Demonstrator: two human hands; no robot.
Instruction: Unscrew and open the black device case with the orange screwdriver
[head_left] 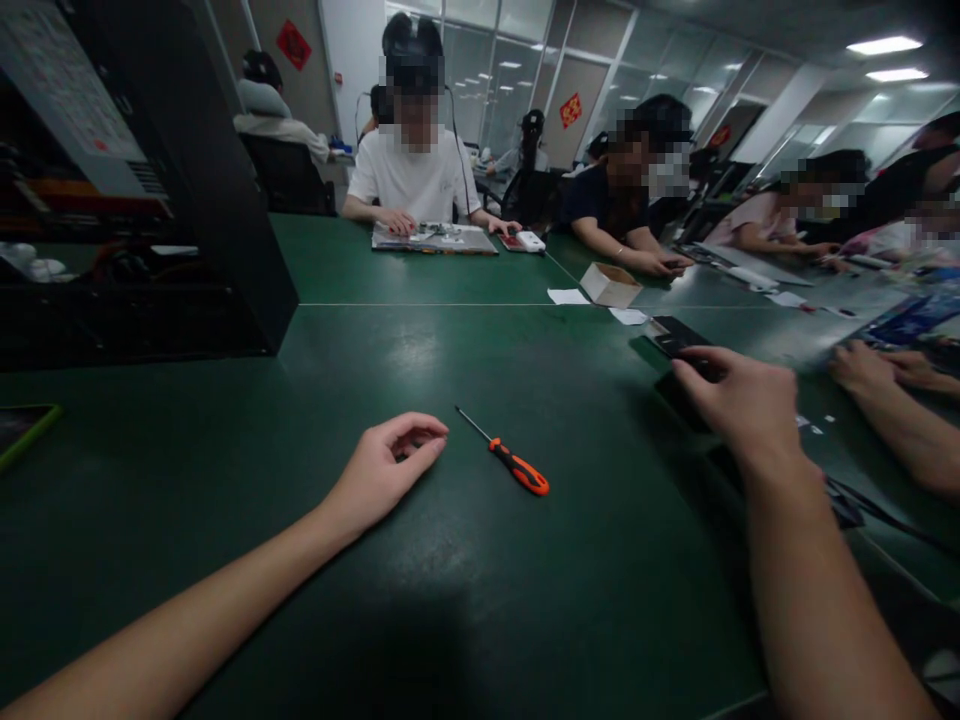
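My left hand (pixel 386 468) rests on the green table (pixel 480 560) with its fingers curled loosely inward; nothing shows inside them. Just to its right lies a small screwdriver (pixel 510 464) with an orange and black handle, its thin shaft pointing up-left, untouched. My right hand (pixel 739 400) reaches out to the right, palm down, fingers bent over a dark flat object (pixel 679 398) on the table. A black phone (pixel 677 336) lies just beyond the fingertips. Whether the right hand grips the dark object is not visible.
A black cabinet (pixel 187 200) stands at the left. A green-edged device (pixel 22 430) lies at the left edge. A small cardboard box (pixel 611 284) and paper slips (pixel 568 296) sit further back. Several people sit around the table; another person's arms (pixel 892 400) rest at the right.
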